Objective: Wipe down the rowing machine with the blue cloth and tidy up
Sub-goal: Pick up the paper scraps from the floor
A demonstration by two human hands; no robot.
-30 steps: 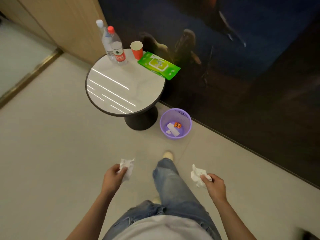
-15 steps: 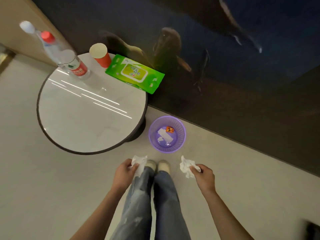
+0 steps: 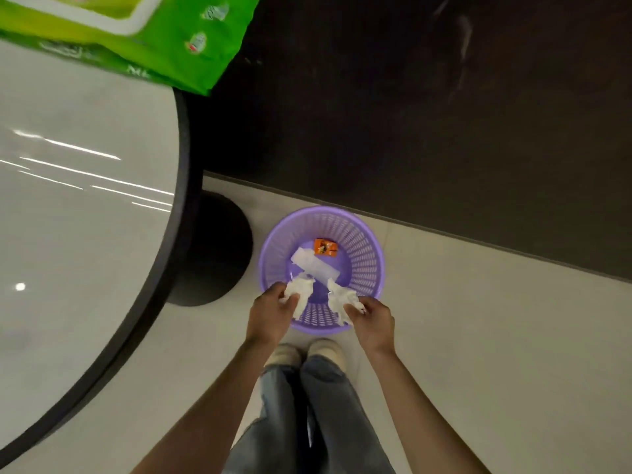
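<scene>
A purple mesh waste basket (image 3: 362, 254) stands on the floor right in front of my feet. Inside it lie a flat white wipe (image 3: 316, 265) and an orange wrapper (image 3: 325, 247). My left hand (image 3: 270, 314) grips a crumpled white wipe (image 3: 301, 292) over the basket's near rim. My right hand (image 3: 374, 319) grips a second crumpled white wipe (image 3: 340, 299) over the same rim. No blue cloth or rowing machine is in view.
A round white table (image 3: 85, 217) with a black rim and black pedestal base (image 3: 215, 251) fills the left side. A green wet-wipe pack (image 3: 164, 39) overhangs its far edge. A dark glossy wall (image 3: 427, 114) runs behind the basket. Pale floor (image 3: 496, 336) lies to the right.
I have stepped and leaned closer to the basket. Both hands, each still holding its wipe, have moved forward from beside my legs to over the basket's near rim.
</scene>
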